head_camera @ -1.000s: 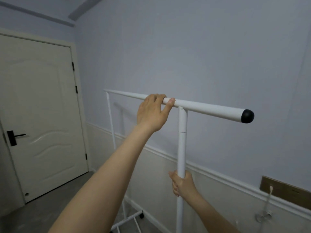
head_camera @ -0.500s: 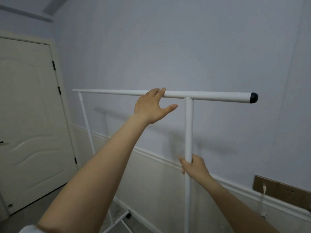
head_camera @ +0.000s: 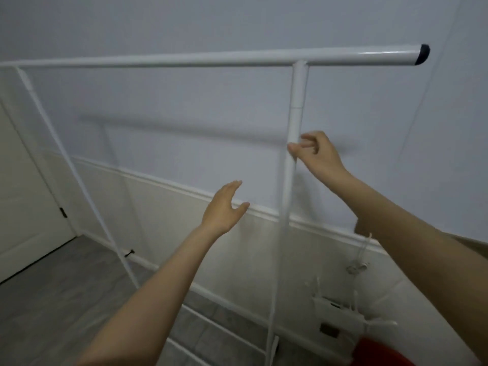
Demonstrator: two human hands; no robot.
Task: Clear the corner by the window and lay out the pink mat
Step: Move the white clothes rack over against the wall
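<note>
Touching the rack's near post with only the thumb and fingertips of my right hand, I have no real grip on it: those fingers are loosely curled beside the post, not wrapped round it. My left hand hangs in the air left of the post and well below the top bar, fingers straight and spread, holding nothing. That is where I think trouble could start. If the rack rolls or tips on the grey floor, neither hand could check it, and the long bar could swing into the wall behind it. To the right of the post's foot a white box with loose cords sits against the wall, just above something red at the frame's lower edge; a shove that way might catch the rack's base on those cords and drag them. Left of the rack stands a door, and pushing too far that way could block it. No pink mat shows anywhere around the rack, so laying it out has not begun.
</note>
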